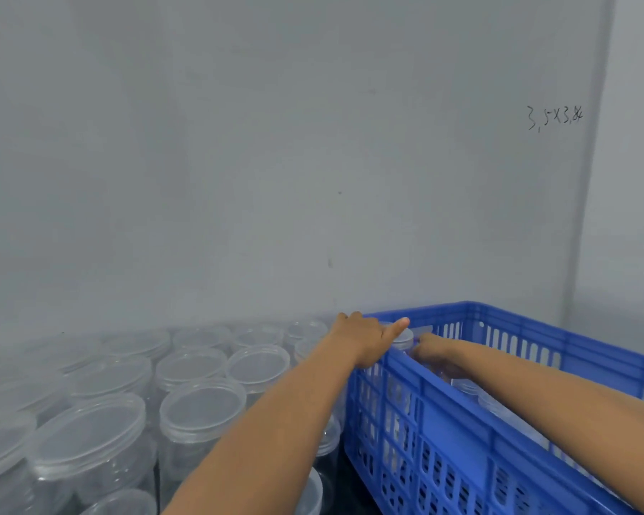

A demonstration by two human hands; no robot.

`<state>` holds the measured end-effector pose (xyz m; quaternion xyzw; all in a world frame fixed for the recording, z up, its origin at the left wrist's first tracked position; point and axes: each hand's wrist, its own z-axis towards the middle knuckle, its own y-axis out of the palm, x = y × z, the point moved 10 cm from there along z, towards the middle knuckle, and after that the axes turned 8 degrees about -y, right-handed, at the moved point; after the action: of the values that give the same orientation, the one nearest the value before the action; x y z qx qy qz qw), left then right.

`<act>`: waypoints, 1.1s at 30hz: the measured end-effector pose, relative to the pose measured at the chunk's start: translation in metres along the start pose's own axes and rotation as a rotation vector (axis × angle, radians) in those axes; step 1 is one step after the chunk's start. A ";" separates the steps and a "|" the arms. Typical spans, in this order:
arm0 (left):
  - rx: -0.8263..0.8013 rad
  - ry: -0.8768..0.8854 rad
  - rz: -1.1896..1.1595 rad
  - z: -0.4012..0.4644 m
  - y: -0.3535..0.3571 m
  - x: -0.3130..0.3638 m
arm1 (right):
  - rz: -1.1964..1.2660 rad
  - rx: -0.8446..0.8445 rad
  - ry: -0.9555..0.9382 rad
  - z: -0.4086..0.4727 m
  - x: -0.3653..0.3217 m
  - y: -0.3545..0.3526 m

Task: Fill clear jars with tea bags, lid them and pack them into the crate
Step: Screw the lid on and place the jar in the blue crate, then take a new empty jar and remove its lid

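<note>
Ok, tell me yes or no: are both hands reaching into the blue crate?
No: only the right hand is down inside the blue crate, while the left hand rests on its near corner rim.

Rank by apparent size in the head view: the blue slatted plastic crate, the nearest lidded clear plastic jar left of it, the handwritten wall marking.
1. Blue slatted plastic crate
2. Nearest lidded clear plastic jar, enlarged by nearness to the camera
3. Handwritten wall marking

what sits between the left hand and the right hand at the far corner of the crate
In the head view, a lidded clear jar stands between the left hand and the right hand, inside the blue crate.
</note>
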<state>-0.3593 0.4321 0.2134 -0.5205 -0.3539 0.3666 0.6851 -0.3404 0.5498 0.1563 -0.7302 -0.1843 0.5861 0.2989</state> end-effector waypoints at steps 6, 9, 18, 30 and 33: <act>-0.069 0.020 0.025 -0.020 0.003 0.002 | -0.119 0.172 -0.093 -0.026 -0.049 -0.031; -0.001 0.011 -0.008 -0.039 -0.012 0.002 | -0.120 0.256 -0.204 -0.046 -0.074 -0.036; 0.239 -0.208 -0.528 -0.149 -0.101 -0.087 | 0.028 0.237 -0.453 -0.125 -0.112 0.015; 0.275 -0.376 -0.369 -0.272 -0.113 -0.196 | 0.449 -0.069 -0.285 -0.194 -0.106 0.138; 0.217 -0.364 -0.183 -0.279 -0.091 -0.200 | 0.485 -0.084 -0.259 -0.192 -0.113 0.167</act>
<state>-0.2020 0.1140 0.2238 -0.3350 -0.4759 0.4266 0.6923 -0.1959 0.3115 0.1572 -0.6836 -0.0652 0.7209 0.0932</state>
